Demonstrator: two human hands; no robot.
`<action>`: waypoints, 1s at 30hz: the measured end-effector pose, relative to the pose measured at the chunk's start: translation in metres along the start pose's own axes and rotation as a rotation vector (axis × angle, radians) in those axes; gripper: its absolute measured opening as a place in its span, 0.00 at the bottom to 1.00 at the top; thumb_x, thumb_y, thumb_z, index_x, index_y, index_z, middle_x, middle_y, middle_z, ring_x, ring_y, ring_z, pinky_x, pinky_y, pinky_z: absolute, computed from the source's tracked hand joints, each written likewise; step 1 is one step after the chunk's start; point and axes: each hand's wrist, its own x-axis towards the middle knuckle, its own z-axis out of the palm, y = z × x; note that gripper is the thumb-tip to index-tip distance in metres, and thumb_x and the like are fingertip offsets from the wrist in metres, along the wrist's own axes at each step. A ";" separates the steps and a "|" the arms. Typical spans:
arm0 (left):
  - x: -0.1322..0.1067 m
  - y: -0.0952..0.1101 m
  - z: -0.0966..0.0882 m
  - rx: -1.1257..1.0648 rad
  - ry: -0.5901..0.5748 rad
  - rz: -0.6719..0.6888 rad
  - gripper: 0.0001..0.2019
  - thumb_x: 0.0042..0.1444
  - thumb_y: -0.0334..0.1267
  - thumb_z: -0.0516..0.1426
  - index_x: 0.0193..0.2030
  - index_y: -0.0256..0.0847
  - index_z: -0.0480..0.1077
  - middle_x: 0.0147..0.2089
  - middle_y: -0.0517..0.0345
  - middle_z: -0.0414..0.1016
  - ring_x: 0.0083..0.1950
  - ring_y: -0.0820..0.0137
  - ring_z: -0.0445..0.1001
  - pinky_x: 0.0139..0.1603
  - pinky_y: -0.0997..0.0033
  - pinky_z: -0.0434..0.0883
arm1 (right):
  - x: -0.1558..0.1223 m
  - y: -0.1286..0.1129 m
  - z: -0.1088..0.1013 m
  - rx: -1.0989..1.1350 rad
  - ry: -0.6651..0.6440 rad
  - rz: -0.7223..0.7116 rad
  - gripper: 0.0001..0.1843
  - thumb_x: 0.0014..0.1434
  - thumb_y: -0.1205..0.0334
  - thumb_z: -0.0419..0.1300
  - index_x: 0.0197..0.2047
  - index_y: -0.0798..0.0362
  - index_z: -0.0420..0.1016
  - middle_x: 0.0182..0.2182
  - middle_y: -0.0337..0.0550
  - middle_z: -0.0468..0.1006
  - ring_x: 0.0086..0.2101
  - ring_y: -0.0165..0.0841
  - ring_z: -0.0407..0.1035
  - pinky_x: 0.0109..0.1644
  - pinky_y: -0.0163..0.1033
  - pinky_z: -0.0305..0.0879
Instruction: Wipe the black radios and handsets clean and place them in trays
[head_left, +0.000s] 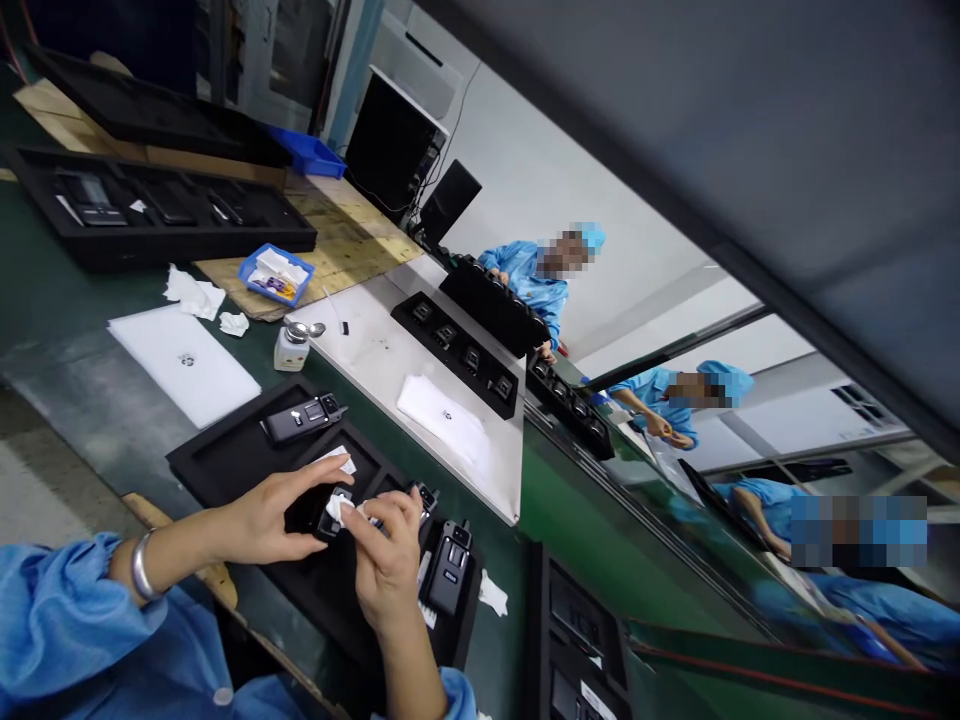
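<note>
My left hand grips a small black handheld device by its sides, above a black foam tray. Pinched in my right hand is a white tissue, pressed against the end of that device. Two similar black devices with stubby knobs lie in the tray: one device beyond my left hand, another device to the right of my right hand. A further one shows partly behind my right fingers. The held device's face is mostly hidden by my hands.
White sheets, crumpled tissue and a dispenser bottle stand beyond the tray. A blue bin and a filled foam tray are farther left. Another tray lies right. Co-workers in blue sit along the conveyor line.
</note>
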 end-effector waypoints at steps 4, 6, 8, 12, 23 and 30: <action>0.002 -0.001 -0.004 -0.005 -0.017 0.002 0.48 0.54 0.35 0.64 0.75 0.49 0.41 0.63 0.48 0.73 0.62 0.60 0.74 0.62 0.58 0.72 | 0.011 0.009 0.001 -0.083 -0.013 -0.132 0.19 0.64 0.72 0.56 0.48 0.39 0.79 0.36 0.35 0.77 0.44 0.33 0.66 0.67 0.66 0.44; 0.004 -0.003 -0.004 -0.011 -0.013 -0.004 0.47 0.54 0.36 0.64 0.75 0.48 0.42 0.63 0.47 0.72 0.62 0.59 0.74 0.62 0.57 0.72 | 0.016 0.010 0.000 -0.151 -0.022 -0.183 0.19 0.64 0.71 0.55 0.48 0.40 0.79 0.36 0.35 0.77 0.43 0.33 0.67 0.68 0.66 0.42; 0.004 -0.006 -0.004 -0.021 0.007 -0.012 0.47 0.54 0.36 0.64 0.75 0.47 0.43 0.64 0.47 0.72 0.63 0.59 0.73 0.63 0.56 0.71 | 0.020 0.006 0.000 -0.227 -0.025 -0.203 0.18 0.64 0.71 0.54 0.48 0.41 0.79 0.37 0.37 0.78 0.44 0.34 0.67 0.68 0.67 0.40; 0.002 -0.014 -0.002 -0.038 0.072 0.008 0.45 0.54 0.36 0.64 0.75 0.47 0.46 0.65 0.46 0.71 0.64 0.58 0.72 0.64 0.55 0.70 | 0.022 -0.011 0.009 -0.390 -0.017 -0.133 0.19 0.66 0.69 0.49 0.50 0.45 0.78 0.38 0.41 0.78 0.43 0.36 0.67 0.68 0.68 0.34; 0.001 -0.016 0.003 -0.079 0.148 0.039 0.48 0.54 0.36 0.65 0.76 0.46 0.41 0.64 0.44 0.72 0.62 0.57 0.74 0.62 0.57 0.73 | 0.027 -0.045 0.026 -0.656 -0.090 0.076 0.17 0.64 0.68 0.50 0.49 0.53 0.78 0.35 0.49 0.77 0.44 0.45 0.67 0.66 0.71 0.30; 0.000 -0.016 0.000 -0.101 0.146 -0.001 0.48 0.55 0.35 0.64 0.76 0.49 0.41 0.63 0.48 0.73 0.61 0.61 0.74 0.62 0.61 0.72 | 0.020 -0.047 0.008 -0.525 -0.197 0.095 0.17 0.59 0.70 0.52 0.46 0.51 0.78 0.33 0.44 0.76 0.43 0.44 0.65 0.68 0.68 0.29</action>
